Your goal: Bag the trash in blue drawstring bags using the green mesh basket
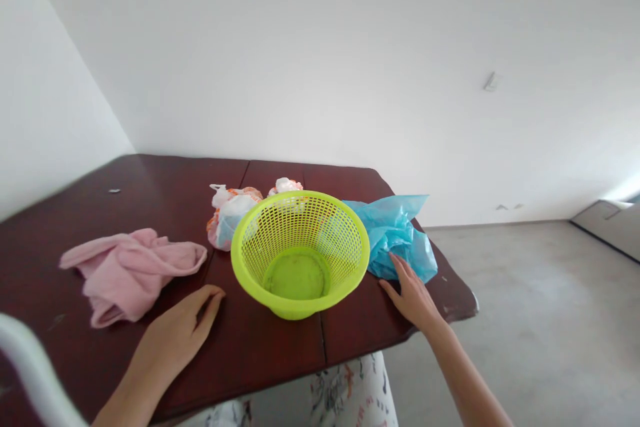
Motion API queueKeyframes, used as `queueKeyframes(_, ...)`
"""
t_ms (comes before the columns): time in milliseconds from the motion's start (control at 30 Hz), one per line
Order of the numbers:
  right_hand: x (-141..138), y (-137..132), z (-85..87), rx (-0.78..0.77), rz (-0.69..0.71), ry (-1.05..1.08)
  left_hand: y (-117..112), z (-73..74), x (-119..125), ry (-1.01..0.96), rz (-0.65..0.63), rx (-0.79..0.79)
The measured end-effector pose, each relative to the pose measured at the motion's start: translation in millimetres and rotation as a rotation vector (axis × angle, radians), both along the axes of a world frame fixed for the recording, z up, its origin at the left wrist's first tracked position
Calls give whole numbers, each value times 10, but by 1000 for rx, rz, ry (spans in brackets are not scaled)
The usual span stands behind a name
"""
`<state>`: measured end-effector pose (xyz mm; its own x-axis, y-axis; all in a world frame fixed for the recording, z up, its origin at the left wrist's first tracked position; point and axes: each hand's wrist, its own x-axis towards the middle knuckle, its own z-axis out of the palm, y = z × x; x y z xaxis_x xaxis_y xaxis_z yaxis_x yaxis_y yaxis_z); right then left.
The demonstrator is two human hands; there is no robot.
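A lime-green perforated plastic colander [300, 253] stands upright in the middle of the dark red wooden table [150, 190]. My right hand [413, 297] lies open on the table, its fingertips touching the crumpled blue plastic bag [395, 240] beside the colander. My left hand [185, 327] rests open on the tabletop, between a rumpled pink cloth [130, 273] and the colander, touching neither. Behind the colander sit a knotted white-and-orange plastic bag [233, 213] and a white knotted bundle [285, 185], partly hidden by its rim.
The table's far and right edges end at a white wall and a grey concrete floor. A blurred white curved object [35, 373] intrudes at the lower left. Patterned trousers [350, 393] show below the near table edge.
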<state>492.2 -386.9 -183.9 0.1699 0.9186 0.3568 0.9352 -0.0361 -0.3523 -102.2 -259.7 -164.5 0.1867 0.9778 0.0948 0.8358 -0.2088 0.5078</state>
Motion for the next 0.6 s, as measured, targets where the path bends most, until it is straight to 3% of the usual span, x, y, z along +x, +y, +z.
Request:
queueKeyframes(100, 25, -150, -102, 27, -39, 20, 20, 18, 20, 48, -40, -25)
queueKeyframes(200, 122, -65, 105, 41, -21, 31, 13, 34, 39, 69, -48, -28)
queueKeyframes(367, 302, 285, 927, 82, -174, -4, -29, 21, 43, 42, -54, 11)
queueKeyframes(467, 297, 476, 1490, -120, -86, -106, -43, 40, 53, 20, -48, -8)
queueKeyframes(600, 195, 585, 2153, -100, 80, -4, -63, 97, 81, -8, -52, -29)
